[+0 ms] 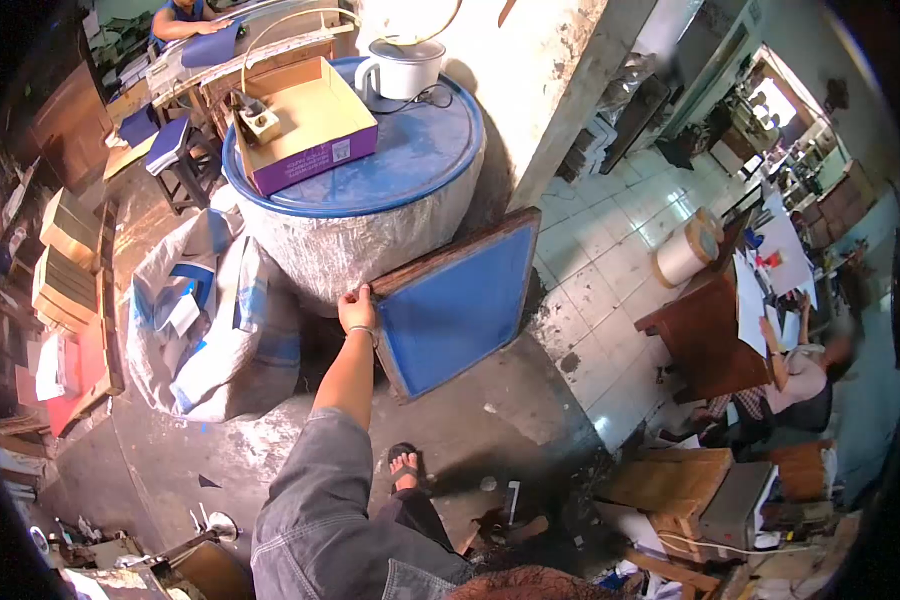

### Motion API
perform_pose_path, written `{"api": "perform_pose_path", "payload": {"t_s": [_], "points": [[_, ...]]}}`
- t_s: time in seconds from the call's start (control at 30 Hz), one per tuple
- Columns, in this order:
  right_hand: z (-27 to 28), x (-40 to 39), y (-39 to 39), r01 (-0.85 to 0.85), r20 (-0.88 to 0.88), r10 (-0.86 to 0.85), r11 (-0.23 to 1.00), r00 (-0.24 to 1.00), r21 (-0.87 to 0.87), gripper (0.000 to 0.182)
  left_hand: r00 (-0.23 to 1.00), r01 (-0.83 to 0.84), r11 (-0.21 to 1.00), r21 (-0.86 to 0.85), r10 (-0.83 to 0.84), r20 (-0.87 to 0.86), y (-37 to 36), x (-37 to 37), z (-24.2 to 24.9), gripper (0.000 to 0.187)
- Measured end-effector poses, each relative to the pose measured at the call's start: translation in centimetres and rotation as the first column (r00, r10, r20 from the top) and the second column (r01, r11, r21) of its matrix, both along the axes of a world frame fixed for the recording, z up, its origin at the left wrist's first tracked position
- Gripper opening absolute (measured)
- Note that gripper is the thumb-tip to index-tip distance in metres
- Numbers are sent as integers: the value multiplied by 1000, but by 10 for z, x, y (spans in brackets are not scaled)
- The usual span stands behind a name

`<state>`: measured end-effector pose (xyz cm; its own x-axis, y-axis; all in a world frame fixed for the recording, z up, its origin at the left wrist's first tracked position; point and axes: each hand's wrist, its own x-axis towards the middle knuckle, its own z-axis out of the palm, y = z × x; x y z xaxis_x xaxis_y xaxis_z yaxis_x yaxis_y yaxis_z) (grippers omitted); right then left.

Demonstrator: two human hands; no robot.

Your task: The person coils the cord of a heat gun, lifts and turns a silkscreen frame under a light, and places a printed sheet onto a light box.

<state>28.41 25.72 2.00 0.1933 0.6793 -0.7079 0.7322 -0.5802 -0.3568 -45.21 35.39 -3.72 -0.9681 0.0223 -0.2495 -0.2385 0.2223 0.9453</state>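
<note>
My left hand (357, 310) is closed on the upper left corner of a framed screen (460, 305), which has a wooden border and a blue panel. The screen leans at a tilt beside a large wrapped drum (370, 245) with a blue lid. On the lid are an open purple cardboard box (315, 120) and a white pot with a lid (406, 75). I cannot make out my right hand anywhere in view.
A white sack (205, 320) of scraps stands left of the drum. My sandalled foot (405, 468) is on the dark floor. Cartons (65, 285) lie at the left. One person (185, 22) works at the top left, another (795, 375) sits at the right by a brown desk (705, 330).
</note>
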Motion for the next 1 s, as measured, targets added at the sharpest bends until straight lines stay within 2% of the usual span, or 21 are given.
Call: {"api": "perform_pose_path", "payload": {"t_s": [0.07, 0.13, 0.17, 0.2, 0.23, 0.27, 0.3, 0.37, 0.43, 0.57, 0.63, 0.77, 0.83, 0.87, 0.9, 0.93, 0.97, 1.0], "points": [[10, 8, -1, -17, 7, 17, 1000, 1000, -1, 85, 995, -51, 998, 39, 54, -83, -1, -8, -21, 50], [15, 24, -10, -21, 8, 21, 1000, 1000, 8, 86, 985, -9, 996, 88, 24, -171, -4, -12, -46, 48], [16, 38, -22, -17, 14, 16, 1000, 1000, 9, 86, 986, 22, 991, 133, 0, -166, -13, -1, -24, 39], [21, 50, -38, -2, 23, 2, 1000, 1000, 0, 86, 993, 80, 985, 154, -67, -92, -16, -7, -39, 34], [29, 55, -52, 8, 27, -8, 1000, 1000, -12, 86, 996, 86, 953, 291, -92, 8, -21, 9, -15, 31], [28, 66, -62, 18, 26, -18, 1000, 1000, -9, 86, 996, 45, 973, 228, -26, -88, -25, 37, 35, 23], [30, 72, -72, 36, 21, -36, 999, 999, -20, 87, 995, 94, 955, 281, -82, -54, -32, 35, 20, 32], [30, 84, -93, 73, 13, -73, 997, 997, -38, 87, 992, 71, 988, 138, -56, -111, -40, 40, -7, 44], [28, 98, -112, 106, 8, -106, 991, 994, -84, 88, 989, 28, 996, 85, -16, -145, -46, 56, -8, 49], [20, 123, -137, 121, -30, -128, 978, 991, -168, 89, 969, -36, 987, 158, 72, -235, -46, 90, -9, 46], [4, 142, -148, 106, -66, -126, 964, 990, -242, 89, 971, -22, 990, 142, 55, -234, -48, 113, 8, 45], [-15, 177, -145, 13, -210, -140, 859, 968, -512, 90, 959, 2, 993, 119, 32, -283, -60, 179, 22, 44], [-25, 197, -112, -103, -230, -60, 768, 971, -633, 89, 933, 29, 995, 95, 7, -361, -64, 201, 11, 45], [-32, 208, -93, -162, -238, -4, 724, 971, -670, 88, 948, 17, 997, 78, 9, -319, -66, 223, 27, 45], [50, 161, -43, -459, -271, 371, 728, 888, -509, 67, 961, 1, 998, 58, 15, -276, -68, 247, 48, 44], [38, 156, -21, -498, -141, 478, 823, 867, -274, 72, 963, 16, 998, 64, 2, -268, -69, 250, 38, 44], [25, 151, 1, -542, 53, 544, 839, 838, -38, 78, 966, 43, 963, 267, 27, -256, -68, 254, 25, 46], [4, 139, 25, -503, 86, 496, 858, 864, 105, 80, 949, 92, 983, 156, -39, -312, -70, 255, 15, 45]]}}
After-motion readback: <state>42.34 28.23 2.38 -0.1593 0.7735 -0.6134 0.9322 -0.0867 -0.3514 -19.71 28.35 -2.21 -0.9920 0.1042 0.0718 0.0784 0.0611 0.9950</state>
